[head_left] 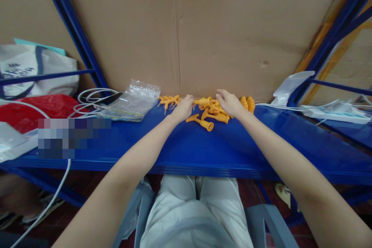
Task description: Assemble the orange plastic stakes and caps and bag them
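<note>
"What's biggest?"
"A flat, faintly creased brown cardboard sheet [209, 35], upright behind the glossy blue table [186, 151]."
"And on the table?"
"A crinkled clear plastic bag [133, 102] by the back edge; right of it, near that edge's middle, a heap of smooth orange plastic pieces with flared ends [218, 117]."
"The hands?"
"Left hand [183, 109] curled at the heap's left, right hand [231, 103] over its right, fingers loosely bent. I can't tell whether either grips anything."
"Smallest?"
"Spiky, branching orange pieces [168, 100] beside the left hand; ribbed orange pieces [251, 104] beyond the right wrist."
</note>
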`<state>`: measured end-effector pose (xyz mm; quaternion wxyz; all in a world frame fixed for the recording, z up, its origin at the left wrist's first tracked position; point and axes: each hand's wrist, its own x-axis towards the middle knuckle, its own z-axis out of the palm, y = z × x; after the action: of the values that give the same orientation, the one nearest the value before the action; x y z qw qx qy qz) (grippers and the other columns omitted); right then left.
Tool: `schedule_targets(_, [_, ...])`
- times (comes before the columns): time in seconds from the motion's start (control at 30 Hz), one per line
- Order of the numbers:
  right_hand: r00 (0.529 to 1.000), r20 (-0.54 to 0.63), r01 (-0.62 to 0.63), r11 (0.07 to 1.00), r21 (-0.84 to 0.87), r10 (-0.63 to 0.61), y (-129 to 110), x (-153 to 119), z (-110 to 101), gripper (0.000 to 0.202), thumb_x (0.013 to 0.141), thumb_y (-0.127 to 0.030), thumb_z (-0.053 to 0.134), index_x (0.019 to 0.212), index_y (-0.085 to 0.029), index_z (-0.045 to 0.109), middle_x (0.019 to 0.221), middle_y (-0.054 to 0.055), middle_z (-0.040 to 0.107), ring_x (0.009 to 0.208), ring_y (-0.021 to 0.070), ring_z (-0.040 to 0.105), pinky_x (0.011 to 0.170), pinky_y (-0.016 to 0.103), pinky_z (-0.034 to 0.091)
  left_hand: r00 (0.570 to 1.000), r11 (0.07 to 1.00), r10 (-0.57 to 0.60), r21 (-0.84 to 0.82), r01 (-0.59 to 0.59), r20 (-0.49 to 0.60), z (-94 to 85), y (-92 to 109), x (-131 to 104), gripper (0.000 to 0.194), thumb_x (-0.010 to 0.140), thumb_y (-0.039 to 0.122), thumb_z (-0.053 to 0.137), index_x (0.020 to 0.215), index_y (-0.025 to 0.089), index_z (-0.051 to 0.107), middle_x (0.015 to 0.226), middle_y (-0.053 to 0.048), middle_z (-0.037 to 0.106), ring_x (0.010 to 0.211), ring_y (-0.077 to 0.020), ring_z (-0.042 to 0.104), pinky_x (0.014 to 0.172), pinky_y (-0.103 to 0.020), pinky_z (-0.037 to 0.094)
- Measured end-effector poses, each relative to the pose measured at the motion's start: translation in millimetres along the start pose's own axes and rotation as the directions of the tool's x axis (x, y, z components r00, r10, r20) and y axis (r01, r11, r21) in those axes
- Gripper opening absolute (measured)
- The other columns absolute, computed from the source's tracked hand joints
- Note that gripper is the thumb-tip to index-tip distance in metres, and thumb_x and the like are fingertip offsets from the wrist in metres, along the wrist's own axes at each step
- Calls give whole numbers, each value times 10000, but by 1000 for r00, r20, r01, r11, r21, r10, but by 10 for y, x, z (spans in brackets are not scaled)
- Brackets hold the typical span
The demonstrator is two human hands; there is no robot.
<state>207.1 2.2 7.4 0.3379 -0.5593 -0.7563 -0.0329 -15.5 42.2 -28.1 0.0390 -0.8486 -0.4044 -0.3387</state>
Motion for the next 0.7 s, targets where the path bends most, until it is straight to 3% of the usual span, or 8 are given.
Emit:
schedule_targets(0.17, [998,3,67,997,36,-67,-123,-67,47,452,1015,-394,318,1020,-156,702,999,133,739,996,277,683,924,392,484,998,990,-4,143,-6,69,-39,40,-14,250,894,83,444,1012,127,660,1099,-130,637,1051,-243,626,964,-398,487])
schedule_targets(0.3, [999,-3,34,979,200,-34,-79,-142,192,384,997,-427,393,1017,-172,680,967,100,735,963,252,680,910,385,489,999,983,8,184,-17,53,-71,69,-29,288,895,65,423,1050,138,655,1136,-129,627,1088,-246,608,984,-392,466])
schedule_targets(0.37, [999,32,-17,935,355,6,-33,-154,236,354,984,-459,436,987,-185,661,891,72,731,883,224,689,867,372,514,999,983,23,181,-30,44,-86,84,-36,286,898,67,422,1065,150,639,1145,-120,628,1096,-245,602,985,-390,459])
schedule_targets(0.5, [986,103,-165,758,631,129,-7,-177,227,362,950,-556,504,868,-216,599,777,36,711,729,173,682,760,324,553,999,985,26,172,-33,39,-124,165,-48,227,919,103,437,1067,157,601,1129,-116,634,1093,-256,601,969,-395,457])
schedule_targets(0.6, [972,139,-230,660,715,188,-41,-207,169,427,908,-627,548,770,-224,558,744,29,695,681,156,669,722,298,559,998,979,28,202,-40,61,-141,249,-59,217,938,116,423,1078,143,586,1122,-126,639,1099,-265,602,954,-390,463])
schedule_targets(0.7, [959,176,-279,642,714,222,-56,-223,121,508,887,-681,539,675,-219,528,669,29,660,598,143,631,664,286,556,995,964,40,257,-61,88,-130,294,-70,245,943,109,401,1100,136,587,1120,-133,644,1082,-265,614,928,-380,474])
